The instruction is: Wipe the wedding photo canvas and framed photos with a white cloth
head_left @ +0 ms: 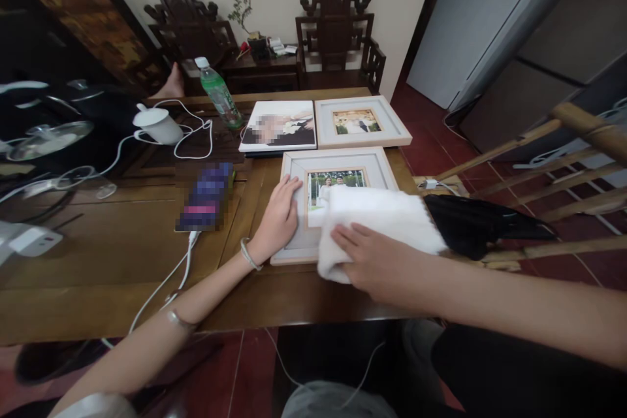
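A picture frame with a pale wooden edge and a white mat around a small photo lies flat on the wooden table. My left hand rests on its left side, fingers stretched out along the border. Over the frame's lower right part lies a folded white cloth, which hides that corner and part of the photo. My right hand grips the cloth near its lower left end, pressing it against the frame; the thumb is hidden.
Behind are a second frame and a white-covered photo panel. Leftward on the table are a charging phone, a green bottle, a lidded white cup and cables. A bamboo rack stands right. A bare foot shows behind.
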Demonstrator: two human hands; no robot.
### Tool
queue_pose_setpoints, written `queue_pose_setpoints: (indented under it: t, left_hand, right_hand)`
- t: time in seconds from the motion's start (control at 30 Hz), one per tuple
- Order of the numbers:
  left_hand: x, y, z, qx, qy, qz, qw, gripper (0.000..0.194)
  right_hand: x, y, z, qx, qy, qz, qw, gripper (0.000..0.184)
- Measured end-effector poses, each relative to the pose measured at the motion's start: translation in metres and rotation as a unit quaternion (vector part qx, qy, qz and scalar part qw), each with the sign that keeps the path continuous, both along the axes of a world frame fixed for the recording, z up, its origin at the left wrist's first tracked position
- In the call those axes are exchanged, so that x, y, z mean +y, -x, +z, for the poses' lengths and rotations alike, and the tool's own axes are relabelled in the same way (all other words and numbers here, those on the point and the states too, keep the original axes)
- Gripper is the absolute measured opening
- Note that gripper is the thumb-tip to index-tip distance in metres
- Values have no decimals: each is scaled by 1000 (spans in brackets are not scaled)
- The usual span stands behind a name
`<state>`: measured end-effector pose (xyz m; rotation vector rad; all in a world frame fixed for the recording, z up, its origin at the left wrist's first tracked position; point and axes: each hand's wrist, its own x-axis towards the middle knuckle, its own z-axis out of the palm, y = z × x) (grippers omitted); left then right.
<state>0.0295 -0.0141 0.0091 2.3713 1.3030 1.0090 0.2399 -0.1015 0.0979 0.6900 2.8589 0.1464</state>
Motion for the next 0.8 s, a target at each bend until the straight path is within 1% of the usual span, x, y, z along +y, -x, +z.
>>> queue_pose_setpoints:
  t: [0.1,0.17,0.2,0.23,0.3,0.4,0.43,0.5,0.53,0.6,0.7,0.8]
  left_hand:
    - [1,2,0,0,7,-7,1000,39]
    - [1,4,0,-1,11,-18,1000,41]
    - [2,5,0,-1,11,-23,1000,42]
    - [2,5,0,0,11,-28,1000,43]
    - [2,6,-1,4,9,-35,999,46]
    - [2,7,-1,10,4,-45,999,54]
    - [3,8,-1,12,2,-48,999,56]
    - [4,8,-2,18,2,-55,998,61]
    - [4,8,-2,21,4,-58,998,62]
    - [5,8,-2,24,7,-61,998,63]
    - [4,8,-1,26,9,-56,998,61]
    - [4,8,-2,22,9,-53,998,60]
  right_hand:
    - [11,18,-12,37,-16,66,997,25]
    - [11,19,-15,47,-14,73,996,26]
    - [9,15,-14,47,-7,59,997,26]
    - [4,9,-13,40,4,33,999,24]
    - [-10,-9,-7,11,34,-53,998,21]
    - [-31,-40,3,-40,55,-197,978,26]
    - [-36,-49,6,-49,52,-227,971,29]
    - [-37,-63,8,-57,43,-252,965,35]
    - [-34,-68,8,-56,36,-253,965,37]
    - [-17,-75,4,-45,14,-245,968,40]
    - [25,-81,-6,-17,-25,-231,972,45]
    - [66,-87,-15,9,-46,-226,973,52]
